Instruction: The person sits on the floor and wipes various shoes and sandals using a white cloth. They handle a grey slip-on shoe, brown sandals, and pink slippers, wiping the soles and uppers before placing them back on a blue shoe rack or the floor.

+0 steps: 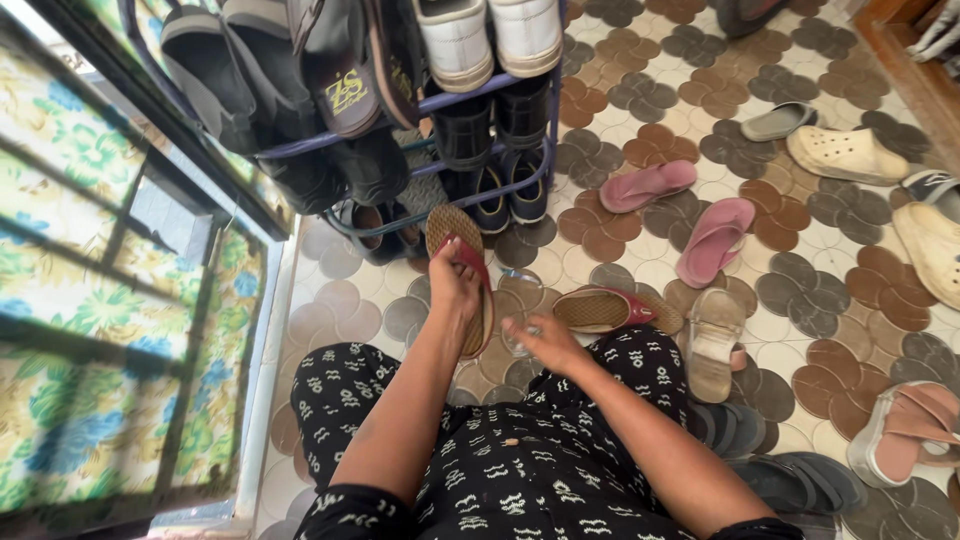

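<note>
Here, in the middle of the frame, your left hand (452,285) is clamped around a brown sandal with a red strap (462,275), fingers closed over its strap; its long axis runs up and down the frame, one end toward the shoe rack (480,100) at the upper middle. Your right hand (545,340) hovers just right of it with fingers loosely apart, holding nothing, perhaps brushing the floor; the view is too soft to tell. Just right of that hand lies the matching sandal (600,308), one only, its long axis lying across the frame. Further right you have two pink slippers (680,215), angled, and one beige sandal (712,340) beside your knee. Two cream clogs (850,155) sit at the upper right edge. The rack's lower rail stands close above the held sandal; the barred window (120,280) closes the left side. Open patterned floor tiles (340,300) lie between rack and knee, lower left of the sandal
</note>
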